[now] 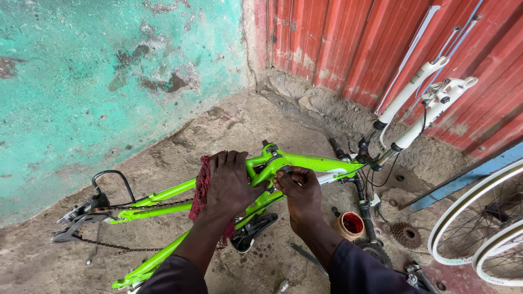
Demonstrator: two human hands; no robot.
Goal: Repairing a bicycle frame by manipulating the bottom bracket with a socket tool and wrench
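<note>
green frame (218, 190) is lying upturned on concrete, left hand (231, 182) pressing a red rag (201, 185) flat against it, right fingers (289, 177) pinching a fitting; grease cup (350, 225) nearby is risking a spill if the frame is knocked.

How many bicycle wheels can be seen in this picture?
2, both at the right edge, detached from the green frame: the upper wheel and the lower wheel in front of it, overlapping. Both are cut off by the picture's border, so more may be hidden.
</note>
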